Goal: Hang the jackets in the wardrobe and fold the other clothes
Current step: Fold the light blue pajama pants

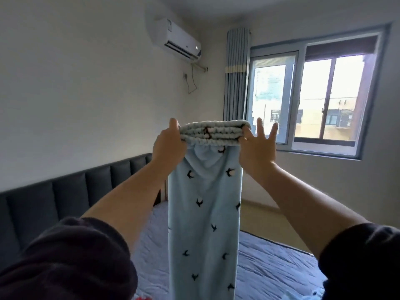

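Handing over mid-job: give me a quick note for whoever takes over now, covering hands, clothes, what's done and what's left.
Left hand: grips one end of the gathered elastic waistband.
Right hand: pinches the other end, remaining fingers spread.
The light blue fleece trousers with dark bird print hang straight down over the blue-grey quilted bed.
Done: legs look laid together, waistband doubled.
Left: lower them onto the bed and fold them. No jackets or wardrobe are in view.
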The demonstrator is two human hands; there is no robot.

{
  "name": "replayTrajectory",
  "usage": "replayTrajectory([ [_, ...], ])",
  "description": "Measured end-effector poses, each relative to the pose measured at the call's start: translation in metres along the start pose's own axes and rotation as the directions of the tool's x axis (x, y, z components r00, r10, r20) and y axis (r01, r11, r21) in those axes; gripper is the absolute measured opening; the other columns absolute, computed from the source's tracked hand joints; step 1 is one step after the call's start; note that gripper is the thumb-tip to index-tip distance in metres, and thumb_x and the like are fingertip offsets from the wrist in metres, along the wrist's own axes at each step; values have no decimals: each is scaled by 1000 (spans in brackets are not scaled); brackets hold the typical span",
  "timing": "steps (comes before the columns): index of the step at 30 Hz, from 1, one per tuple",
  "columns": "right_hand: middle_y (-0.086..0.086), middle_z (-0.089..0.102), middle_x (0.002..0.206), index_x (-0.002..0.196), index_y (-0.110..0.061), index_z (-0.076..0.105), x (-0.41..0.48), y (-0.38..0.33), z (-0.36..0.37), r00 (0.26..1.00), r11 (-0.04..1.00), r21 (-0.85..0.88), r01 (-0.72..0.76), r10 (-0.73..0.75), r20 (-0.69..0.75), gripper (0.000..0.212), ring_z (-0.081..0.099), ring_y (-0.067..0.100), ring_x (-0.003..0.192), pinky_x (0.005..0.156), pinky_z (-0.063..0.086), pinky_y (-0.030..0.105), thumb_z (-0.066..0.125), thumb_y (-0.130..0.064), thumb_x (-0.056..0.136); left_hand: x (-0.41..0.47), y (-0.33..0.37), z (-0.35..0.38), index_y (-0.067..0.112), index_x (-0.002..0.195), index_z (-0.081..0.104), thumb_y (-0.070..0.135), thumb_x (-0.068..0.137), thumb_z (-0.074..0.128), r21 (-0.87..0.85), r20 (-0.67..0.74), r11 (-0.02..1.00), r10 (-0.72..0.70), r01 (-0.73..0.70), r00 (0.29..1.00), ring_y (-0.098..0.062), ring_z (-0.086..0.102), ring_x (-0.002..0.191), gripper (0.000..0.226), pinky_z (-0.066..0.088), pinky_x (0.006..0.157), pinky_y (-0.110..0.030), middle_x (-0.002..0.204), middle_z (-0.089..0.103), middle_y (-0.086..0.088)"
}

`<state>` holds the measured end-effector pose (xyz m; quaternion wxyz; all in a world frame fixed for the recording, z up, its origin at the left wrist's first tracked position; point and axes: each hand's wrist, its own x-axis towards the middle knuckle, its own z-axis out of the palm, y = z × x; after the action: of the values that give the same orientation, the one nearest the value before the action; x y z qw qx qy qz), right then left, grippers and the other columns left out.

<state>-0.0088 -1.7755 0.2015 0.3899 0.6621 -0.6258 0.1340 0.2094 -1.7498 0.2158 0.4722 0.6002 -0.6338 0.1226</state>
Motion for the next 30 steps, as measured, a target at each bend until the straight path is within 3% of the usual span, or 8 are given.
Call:
replayTrajectory([
  [5, 1, 22, 157, 143, -24, 40, -7, 12, -27, 997, 998, 47, -30, 33, -65, 50, 2, 37, 147, 112, -4, 67, 40, -28, 94, 7, 19, -24, 14, 95, 32, 7, 86, 47, -14, -45, 997, 72, -72, 996, -11, 46, 56, 19, 32, 42, -22, 69, 46, 3],
  [10, -1, 40, 142, 126, -25, 56, -72, -5, -3, 1000, 995, 104, 7, -7, 3, 36, 34, 27, 134, 114, 2, 63, 44, -30, 92, -63, 4, 1, 13, 94, 36, 4, 86, 39, -28, 108, 999, 26, -23, 994, -20, 54, 60, 13, 43, 45, -31, 71, 54, -4],
  [15, -2, 47, 131, 117, -24, 63, -204, -37, 68, 964, 986, 145, 80, -113, 239, 33, 41, 26, 122, 113, 6, 62, 46, -31, 90, -205, -30, 60, 17, 94, 36, 5, 85, 44, 51, 361, 990, -144, 134, 921, -28, 54, 72, 17, 48, 63, -39, 82, 56, -7],
  [18, 1, 44, 134, 117, -20, 64, -316, -58, 118, 875, 967, 214, 141, -223, 429, 34, 37, 29, 124, 112, 5, 62, 44, -28, 91, -325, -53, 97, 13, 103, 39, 0, 83, 47, 159, 494, 967, -254, 201, 831, -33, 59, 80, 25, 43, 63, -36, 88, 58, -12],
  [21, 3, 44, 134, 120, -17, 63, -443, -72, 156, 743, 928, 329, 173, -342, 576, 38, 37, 31, 124, 112, 11, 59, 41, -25, 91, -455, -73, 122, 12, 111, 43, 3, 81, 48, 319, 641, 933, -343, 168, 687, -39, 61, 96, 31, 46, 73, -39, 101, 64, -18],
  [26, 4, 48, 126, 122, -14, 59, -613, -82, 182, 446, 842, 451, 297, -540, 714, 39, 41, 30, 116, 100, 27, 51, 40, -28, 91, -636, -82, 126, 12, 104, 43, 10, 85, 48, 417, 863, 899, -438, 133, 252, -35, 56, 102, 21, 40, 70, -33, 111, 57, -17],
  [30, 3, 51, 122, 116, -16, 59, -664, -83, 186, 295, 777, 544, 317, -626, 722, 36, 44, 27, 109, 84, 31, 41, 37, -36, 95, -692, -80, 115, 11, 114, 43, 11, 87, 45, 455, 890, 887, -456, 78, -1, -32, 53, 104, 26, 44, 74, -35, 117, 51, -14],
])
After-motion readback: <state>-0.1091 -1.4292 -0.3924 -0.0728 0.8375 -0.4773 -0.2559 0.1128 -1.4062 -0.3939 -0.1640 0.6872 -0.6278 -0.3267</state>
